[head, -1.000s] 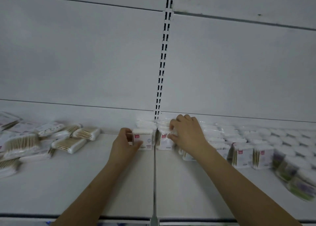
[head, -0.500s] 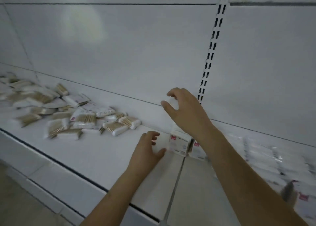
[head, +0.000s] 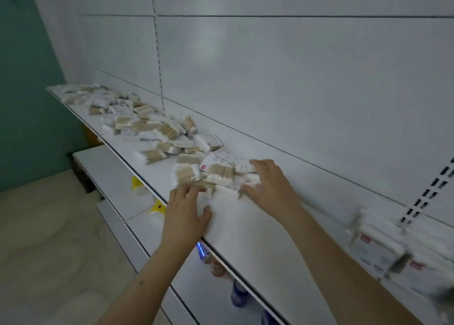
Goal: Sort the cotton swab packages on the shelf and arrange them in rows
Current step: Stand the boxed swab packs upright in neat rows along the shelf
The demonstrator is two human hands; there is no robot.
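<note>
A loose heap of cotton swab packages (head: 157, 133) lies scattered along the white shelf (head: 245, 226), running from the far left end toward the middle. My left hand (head: 186, 209) lies flat near the shelf's front edge, its straight fingertips touching the nearest packages (head: 189, 175) of the heap. My right hand (head: 267, 184) spreads over the heap's near end, fingers on a flat white package (head: 243, 168), thumb low beside another. Neither hand visibly grips anything. At the far right stand upright packages in rows (head: 383, 248), blurred.
The white back panel (head: 294, 91) rises behind the shelf, with a slotted upright (head: 427, 197) at the right. Lower shelves (head: 103, 167) hold yellow-topped items (head: 157, 208) and bottles (head: 238, 295). A teal wall and beige floor lie to the left.
My view has swung left from the tidy rows to the loose heap. Both hands left the upright packages and moved left onto the heap's near end.
</note>
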